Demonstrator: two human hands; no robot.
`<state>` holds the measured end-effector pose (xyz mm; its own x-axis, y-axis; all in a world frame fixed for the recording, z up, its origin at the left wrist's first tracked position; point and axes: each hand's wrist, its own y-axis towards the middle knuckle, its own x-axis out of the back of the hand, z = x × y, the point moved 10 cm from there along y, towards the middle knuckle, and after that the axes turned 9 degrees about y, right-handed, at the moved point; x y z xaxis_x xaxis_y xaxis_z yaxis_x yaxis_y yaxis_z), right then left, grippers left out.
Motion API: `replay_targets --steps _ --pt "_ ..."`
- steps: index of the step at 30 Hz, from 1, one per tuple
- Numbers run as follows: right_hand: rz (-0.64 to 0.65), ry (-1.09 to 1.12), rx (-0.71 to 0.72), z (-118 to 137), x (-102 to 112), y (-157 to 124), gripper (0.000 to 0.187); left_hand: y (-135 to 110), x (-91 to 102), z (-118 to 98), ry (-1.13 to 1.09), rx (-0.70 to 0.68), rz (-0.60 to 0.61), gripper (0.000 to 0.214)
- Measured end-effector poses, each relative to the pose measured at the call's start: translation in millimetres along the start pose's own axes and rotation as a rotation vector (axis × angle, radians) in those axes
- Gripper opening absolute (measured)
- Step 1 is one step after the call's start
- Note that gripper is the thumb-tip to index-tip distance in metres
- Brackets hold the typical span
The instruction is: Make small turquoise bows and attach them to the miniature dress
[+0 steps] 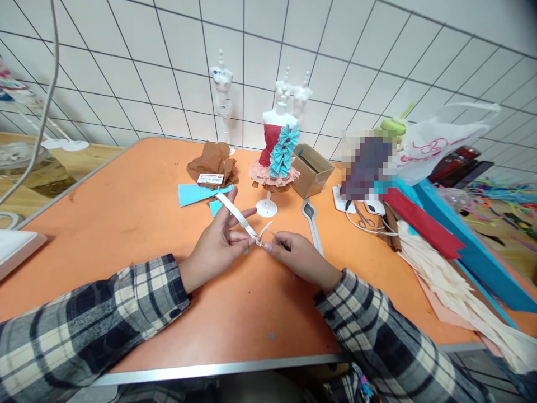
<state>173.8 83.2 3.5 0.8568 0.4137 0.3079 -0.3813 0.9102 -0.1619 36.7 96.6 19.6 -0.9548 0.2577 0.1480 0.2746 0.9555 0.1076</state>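
Note:
My left hand [220, 235] holds a narrow white strip [237, 212] near its lower end between thumb and fingers, and the strip runs up past the index finger. Closed in a pinch, my right hand [296, 254] meets that lower end. A thin, dark-ended thing [285, 244] pokes out of the right hand, too small to name. A short curled white piece rises between the hands. Beyond them stands a mini dress form [282, 116] on a round white base [267, 209], dressed in a red bodice [271, 140], blue ruffles [284, 151] and a pink frilled skirt [272, 174].
Brown crepe paper [212, 159], a small box [210, 178] and blue paper [197, 195] lie left of the form. A cardboard box [314, 170], grey tool [311, 221], scissors [366, 221] and crepe paper strips [440, 268] are to the right. Bare dress forms [222, 92] stand behind.

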Motion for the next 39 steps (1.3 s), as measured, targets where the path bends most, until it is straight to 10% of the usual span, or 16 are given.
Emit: replay_targets --steps 11,18,26,39 --pt "-0.103 0.052 0.159 8 -2 1 0.018 -11 -23.0 -1 -0.027 -0.017 0.175 0.105" --pt "-0.154 -0.077 0.300 29 6 -5 0.015 -5 -11.9 -1 0.019 -0.010 0.071 0.088" --pt "-0.081 0.097 0.023 -2 -5 2 0.016 -3 -3.6 9 0.044 0.033 -0.001 0.091" --pt "-0.180 -0.054 0.105 3 5 -1 0.019 -3 -4.2 0 0.176 -0.021 -0.008 0.089"
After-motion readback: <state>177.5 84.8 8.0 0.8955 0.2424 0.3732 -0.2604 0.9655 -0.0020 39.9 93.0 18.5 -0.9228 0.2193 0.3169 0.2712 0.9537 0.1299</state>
